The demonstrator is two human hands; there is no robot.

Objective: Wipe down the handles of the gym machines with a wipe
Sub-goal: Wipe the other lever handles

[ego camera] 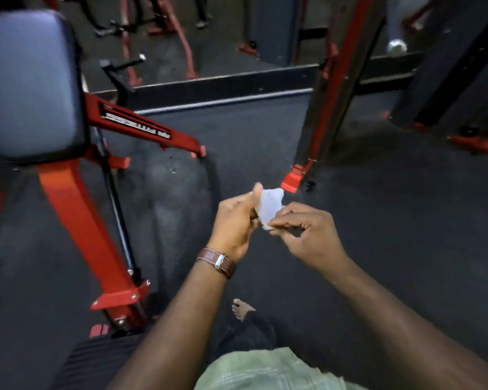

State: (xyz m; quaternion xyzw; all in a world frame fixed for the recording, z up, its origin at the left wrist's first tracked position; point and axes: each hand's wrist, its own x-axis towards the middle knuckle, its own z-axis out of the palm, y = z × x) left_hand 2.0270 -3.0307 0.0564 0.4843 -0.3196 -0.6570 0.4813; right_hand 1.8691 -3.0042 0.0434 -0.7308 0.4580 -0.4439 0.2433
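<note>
**Readying the wipe**

Pinching the white wipe [269, 208] between left hand [234, 223] and right hand [307, 235], both held above the dark gym floor [378, 206]. Best opening it flat, keeping 2 pinches firm, before reaching any handle; none clearly showing.

My left grip [234, 220] and my right grip [307, 235] meet in front of me, with the wipe [269, 208] between them. A watch strap [217, 261] sits on my left wrist. The machine frame [79, 209] stands on the floor [378, 209] to my left, with its pad [31, 83] on top. A post [333, 88] stands ahead on my right. My foot [241, 308] is on the floor below my hands.
</note>
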